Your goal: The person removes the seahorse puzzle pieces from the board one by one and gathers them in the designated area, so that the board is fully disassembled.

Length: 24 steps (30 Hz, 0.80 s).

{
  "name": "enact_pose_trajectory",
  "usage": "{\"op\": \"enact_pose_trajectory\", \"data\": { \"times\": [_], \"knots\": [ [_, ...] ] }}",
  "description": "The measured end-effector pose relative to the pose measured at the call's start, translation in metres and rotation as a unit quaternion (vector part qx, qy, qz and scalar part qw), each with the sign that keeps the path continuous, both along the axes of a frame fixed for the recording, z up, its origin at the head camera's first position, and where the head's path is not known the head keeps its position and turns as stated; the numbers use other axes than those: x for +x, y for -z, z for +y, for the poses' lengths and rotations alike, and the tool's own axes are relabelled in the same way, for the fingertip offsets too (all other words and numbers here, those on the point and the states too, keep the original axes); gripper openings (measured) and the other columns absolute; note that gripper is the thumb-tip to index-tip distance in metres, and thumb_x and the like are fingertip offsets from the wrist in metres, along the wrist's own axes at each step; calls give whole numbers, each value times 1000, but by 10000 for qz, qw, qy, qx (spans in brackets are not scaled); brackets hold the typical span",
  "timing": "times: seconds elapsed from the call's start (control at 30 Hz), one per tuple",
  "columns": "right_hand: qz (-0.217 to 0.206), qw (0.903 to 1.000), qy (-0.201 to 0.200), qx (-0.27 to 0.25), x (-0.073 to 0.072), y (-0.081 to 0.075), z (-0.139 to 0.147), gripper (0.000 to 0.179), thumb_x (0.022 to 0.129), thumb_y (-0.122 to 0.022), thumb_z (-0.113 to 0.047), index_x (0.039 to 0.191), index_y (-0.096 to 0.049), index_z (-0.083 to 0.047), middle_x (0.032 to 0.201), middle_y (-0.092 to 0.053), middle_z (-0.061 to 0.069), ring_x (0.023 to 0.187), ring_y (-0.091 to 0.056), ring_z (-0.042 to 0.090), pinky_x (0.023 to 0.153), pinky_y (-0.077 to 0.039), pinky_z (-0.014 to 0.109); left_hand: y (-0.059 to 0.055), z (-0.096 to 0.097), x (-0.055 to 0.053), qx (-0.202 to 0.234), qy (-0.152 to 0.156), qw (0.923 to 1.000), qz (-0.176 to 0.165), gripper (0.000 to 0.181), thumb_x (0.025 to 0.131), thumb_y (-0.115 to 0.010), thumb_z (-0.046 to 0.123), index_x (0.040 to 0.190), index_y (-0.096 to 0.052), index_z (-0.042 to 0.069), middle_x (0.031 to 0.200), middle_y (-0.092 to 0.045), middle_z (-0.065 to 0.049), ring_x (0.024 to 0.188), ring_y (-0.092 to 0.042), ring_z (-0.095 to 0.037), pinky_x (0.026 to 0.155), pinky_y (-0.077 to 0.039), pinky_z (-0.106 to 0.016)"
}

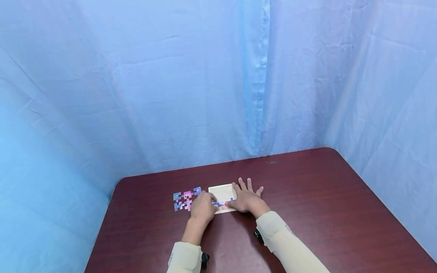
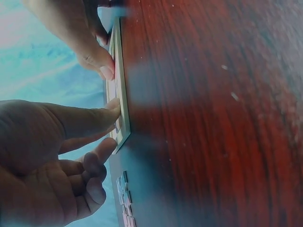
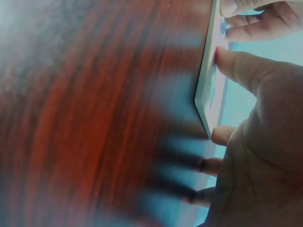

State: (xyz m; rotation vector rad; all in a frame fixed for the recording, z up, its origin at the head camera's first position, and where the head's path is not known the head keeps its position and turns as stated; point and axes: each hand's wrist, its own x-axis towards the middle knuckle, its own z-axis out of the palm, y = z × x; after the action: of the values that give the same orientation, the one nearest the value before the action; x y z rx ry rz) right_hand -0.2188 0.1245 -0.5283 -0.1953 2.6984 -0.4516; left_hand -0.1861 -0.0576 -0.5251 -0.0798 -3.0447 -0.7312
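Observation:
A shallow, pale puzzle tray (image 1: 222, 191) lies on the table with blue and pink jigsaw pieces (image 1: 220, 205) along its near side. At the tray's left end, my left hand (image 1: 203, 206) presses with its thumb (image 2: 102, 118) near the front rim. Its other fingers bend loosely by the tray's left corner. My right hand (image 1: 246, 200) lies across the right end, fingers spread past the far right edge. The right thumb (image 3: 236, 66) presses on the pieces close to the near rim. The palm covers the tray's right part in the head view.
Several loose jigsaw pieces (image 1: 187, 195) in blue, pink and purple lie left of the tray, partly behind the left hand. The dark red wooden table (image 1: 307, 197) reaches back to light blue curtains (image 1: 191, 94). Black wrist straps (image 1: 205, 260) show at the cuffs.

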Motion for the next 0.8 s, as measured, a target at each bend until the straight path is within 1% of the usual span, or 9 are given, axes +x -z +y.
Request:
{"op": "enact_pose_trajectory", "data": {
  "times": [0.13,0.23,0.33,0.4,0.5,0.6,0.63,0.67,0.8],
  "knots": [
    [-19,10000,0,-4,0,-1,-1,91,99,-63,-60,169,-26,-15,179,-9,14,166,2,45,118,-4,86,0,0,0,4,11,10000,2,20,83,-89,11,99,-78,4,97,-67,-11,86,-66,-26,81,-58,-47],
    [-45,10000,31,-58,-1,2,-2,90,99,-64,-58,168,-27,-14,179,-10,15,166,2,45,118,-2,86,1,0,0,-9,19,10000,13,21,83,-89,11,100,-78,4,97,-68,-11,86,-67,-27,81,-59,-48],
    [-46,9999,59,-88,-4,9,-3,91,99,-63,-58,169,-25,-15,180,-7,14,166,5,45,118,0,86,1,0,2,6,25,10000,8,21,84,-88,12,100,-76,4,95,-68,-10,84,-67,-26,81,-58,-47],
    [-6,9999,75,-98,-7,15,-2,92,98,-64,-60,169,-26,-15,180,-8,14,166,5,45,118,0,86,1,0,3,43,48,10000,11,21,85,-87,10,99,-73,5,92,-68,-9,81,-65,-24,78,-57,-46],
    [17,9999,79,-79,-6,13,-1,91,98,-63,-60,169,-26,-15,180,-8,14,166,3,44,118,0,86,2,1,3,88,108,9999,32,22,85,-85,8,97,-66,8,89,-69,-9,76,-64,-24,72,-55,-44],
    [-16,10000,63,-36,-4,7,0,92,98,-64,-60,169,-26,-15,180,-10,13,166,2,44,118,-1,85,1,1,5,28,194,9997,151,25,85,-84,7,96,-62,9,86,-72,-11,71,-65,-25,66,-52,-44],
    [-28,10000,64,-26,-2,3,-1,91,98,-64,-58,169,-26,-15,180,-9,13,166,2,44,119,-1,85,2,1,6,-9,211,9996,193,26,86,-84,8,95,-60,10,85,-72,-11,70,-65,-25,64,-51,-43],
    [-25,10000,66,-26,-2,3,-1,91,98,-64,-58,169,-26,-15,180,-9,13,166,2,44,119,-1,85,2,1,7,-41,226,9994,250,27,86,-84,9,95,-59,10,83,-72,-11,68,-65,-26,63,-51,-43],
    [-107,9999,71,-30,-8,15,-2,93,98,-63,-59,170,-22,-17,180,-4,11,166,9,42,119,4,84,5,-1,11,-84,228,9987,452,29,88,-85,13,96,-57,10,76,-69,-10,63,-62,-24,60,-47,-41]
  ]
}}
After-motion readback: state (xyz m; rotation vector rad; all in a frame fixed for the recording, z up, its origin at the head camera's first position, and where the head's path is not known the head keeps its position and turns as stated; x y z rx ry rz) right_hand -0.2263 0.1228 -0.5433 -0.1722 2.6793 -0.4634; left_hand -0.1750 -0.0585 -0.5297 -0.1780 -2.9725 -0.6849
